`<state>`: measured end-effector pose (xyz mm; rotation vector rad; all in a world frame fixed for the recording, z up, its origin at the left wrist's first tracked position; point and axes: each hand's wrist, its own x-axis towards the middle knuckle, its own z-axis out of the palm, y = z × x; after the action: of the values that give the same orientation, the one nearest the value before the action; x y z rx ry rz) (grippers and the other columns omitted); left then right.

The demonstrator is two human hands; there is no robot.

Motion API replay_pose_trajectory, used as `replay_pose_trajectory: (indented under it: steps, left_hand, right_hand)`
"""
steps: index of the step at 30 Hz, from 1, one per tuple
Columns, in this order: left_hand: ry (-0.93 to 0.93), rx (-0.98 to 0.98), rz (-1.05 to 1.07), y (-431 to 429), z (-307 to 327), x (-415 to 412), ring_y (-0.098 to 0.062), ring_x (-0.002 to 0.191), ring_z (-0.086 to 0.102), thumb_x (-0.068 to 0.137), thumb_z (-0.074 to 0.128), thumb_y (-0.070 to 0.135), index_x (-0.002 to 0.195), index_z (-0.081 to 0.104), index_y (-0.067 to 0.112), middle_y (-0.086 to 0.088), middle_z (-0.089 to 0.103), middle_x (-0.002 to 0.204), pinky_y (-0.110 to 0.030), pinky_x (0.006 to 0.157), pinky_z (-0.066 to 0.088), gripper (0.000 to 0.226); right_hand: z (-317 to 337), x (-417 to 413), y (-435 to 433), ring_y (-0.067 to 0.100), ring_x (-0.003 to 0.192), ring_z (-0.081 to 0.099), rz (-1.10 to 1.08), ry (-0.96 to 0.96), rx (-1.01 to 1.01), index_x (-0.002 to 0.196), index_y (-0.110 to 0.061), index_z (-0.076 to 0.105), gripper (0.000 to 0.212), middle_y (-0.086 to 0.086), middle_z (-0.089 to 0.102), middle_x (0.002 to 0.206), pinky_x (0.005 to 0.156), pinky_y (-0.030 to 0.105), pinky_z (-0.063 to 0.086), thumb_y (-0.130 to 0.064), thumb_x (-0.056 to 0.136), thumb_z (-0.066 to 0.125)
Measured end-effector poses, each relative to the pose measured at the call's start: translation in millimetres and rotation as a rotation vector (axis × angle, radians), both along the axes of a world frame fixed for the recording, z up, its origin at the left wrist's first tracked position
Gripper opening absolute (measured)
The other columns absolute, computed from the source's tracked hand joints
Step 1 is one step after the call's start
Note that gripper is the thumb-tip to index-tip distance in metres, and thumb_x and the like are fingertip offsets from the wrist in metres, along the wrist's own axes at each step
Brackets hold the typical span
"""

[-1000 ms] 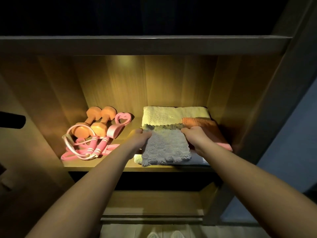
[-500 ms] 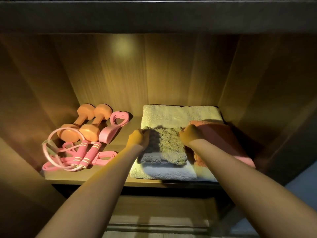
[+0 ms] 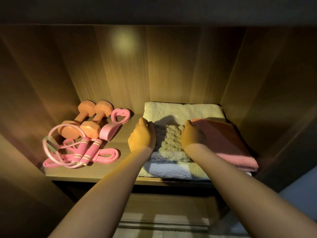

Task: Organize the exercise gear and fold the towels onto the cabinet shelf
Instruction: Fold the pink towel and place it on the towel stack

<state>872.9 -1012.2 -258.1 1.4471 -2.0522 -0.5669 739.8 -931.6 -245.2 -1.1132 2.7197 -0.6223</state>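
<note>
Grey towel (image 3: 171,143): centre right of frame, folded, lying on the cream towel (image 3: 181,109); pink towel (image 3: 228,143) just beside it.
Left hand (image 3: 141,136): fingers curled round the grey towel's left edge.
Right hand (image 3: 193,136): fingers curled on its far right corner; tips hidden.
Step, judged: seating the fold on the stack.
Technique: lower both corners level, square to the cream edges, smooth flat, then release.
Dumbbells (image 3: 82,121): left of frame, well apart.

Grey towel (image 3: 171,143) no longer overhangs the stack's front edge; it now lies further back, toward frame centre. Left hand (image 3: 141,134) and right hand (image 3: 192,134), holding its far corners, have advanced deeper
</note>
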Motion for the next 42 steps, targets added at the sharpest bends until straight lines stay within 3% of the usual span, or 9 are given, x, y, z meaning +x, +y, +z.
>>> replay_pose_trajectory:
  steps: [4,8,11,16,27,32,35,38,42]
  left_hand:
    - [0.068,-0.257,-0.251,3.6,8.2,16.9,-0.033,0.117,0.054,0.1,0.046,0.024,0.135,0.051,0.012,-0.009,0.052,0.135,-0.046,0.092,0.048,0.037]
    - [-0.332,-0.28,-0.515,13.3,-5.0,31.0,-0.018,0.151,0.007,0.102,0.032,0.035,0.156,0.019,0.014,-0.003,0.011,0.164,-0.038,0.123,0.008,0.059]
    - [-0.492,-0.212,-0.578,16.9,-18.1,26.6,-0.016,0.15,-0.012,0.104,0.021,0.039,0.157,0.003,0.013,-0.003,-0.007,0.164,-0.036,0.12,-0.006,0.061]
    - [-0.606,-0.182,-0.559,12.9,-28.8,18.6,-0.018,0.15,-0.013,0.104,0.016,0.04,0.156,-0.004,0.011,-0.005,-0.013,0.163,-0.04,0.122,-0.004,0.063]
    - [-0.705,-0.153,-0.532,20.2,-12.1,16.8,-0.019,0.151,-0.008,0.103,0.017,0.039,0.156,-0.002,0.01,-0.007,-0.007,0.164,-0.043,0.122,-0.004,0.063]
    - [-0.637,-0.216,-0.478,30.6,8.1,12.9,-0.023,0.151,-0.004,0.101,0.023,0.04,0.156,0.003,0.008,-0.01,0.0,0.164,-0.043,0.122,-0.004,0.067]
    - [-0.596,-0.219,-0.499,39.0,13.9,1.7,-0.022,0.151,-0.009,0.1,0.021,0.048,0.156,0.001,0.018,-0.007,-0.005,0.164,-0.047,0.122,-0.006,0.067]
    - [-0.634,-0.155,-0.511,46.6,8.7,-11.3,-0.026,0.15,-0.013,0.097,0.013,0.059,0.154,-0.007,0.033,-0.002,-0.011,0.163,-0.057,0.119,-0.005,0.066]
    - [-0.687,-0.075,-0.485,50.1,-11.2,-15.1,-0.033,0.148,-0.017,0.095,0.01,0.066,0.154,-0.009,0.039,-0.004,-0.016,0.163,-0.063,0.116,-0.005,0.068]
  right_hand:
    - [17.0,3.4,15.1,0.03,0.122,0.048,0.127,0.182,0.031,0.144,-0.019,0.029,0.042,0.007,0.036,0.144,0.084,0.04,0.042,-0.021,0.102,0.034]
    - [2.0,18.0,38.1,0.016,0.151,0.001,0.422,0.116,0.183,0.156,-0.024,0.001,0.058,-0.007,-0.004,0.165,0.12,0.046,0.016,-0.039,0.104,0.022]
    - [-15.2,22.2,41.9,0.011,0.149,-0.014,0.515,0.221,0.292,0.156,-0.018,-0.009,0.06,-0.004,-0.017,0.163,0.121,0.047,-0.007,-0.04,0.104,0.013]
    - [-27.8,18.1,41.2,0.011,0.149,-0.016,0.462,0.271,0.354,0.155,-0.02,-0.013,0.062,-0.006,-0.02,0.161,0.119,0.052,-0.013,-0.046,0.102,0.007]
    - [-24.1,21.8,41.7,0.011,0.149,-0.015,0.448,0.224,0.361,0.155,-0.023,-0.012,0.06,-0.009,-0.02,0.161,0.12,0.05,-0.009,-0.043,0.103,0.009]
    - [2.9,6.0,57.2,0.012,0.151,-0.002,0.413,-0.031,0.094,0.155,-0.035,-0.008,0.057,-0.011,-0.009,0.163,0.123,0.043,0.002,-0.044,0.104,0.015]
    - [16.6,-16.3,73.9,0.029,0.124,0.052,0.225,-0.028,0.221,0.147,-0.012,0.039,0.064,0.017,0.045,0.147,0.1,0.038,0.039,-0.05,0.104,0.009]
    - [13.6,-40.0,91.1,0.025,0.093,0.058,0.158,-0.018,0.425,0.103,-0.009,0.065,0.067,0.015,0.064,0.113,0.08,0.032,0.042,-0.045,0.104,0.009]
    - [-13.9,-55.7,102.5,0.03,0.137,0.037,0.182,0.007,0.469,0.141,-0.017,0.048,0.061,0.015,0.037,0.153,0.109,0.039,0.029,-0.048,0.103,0.01]
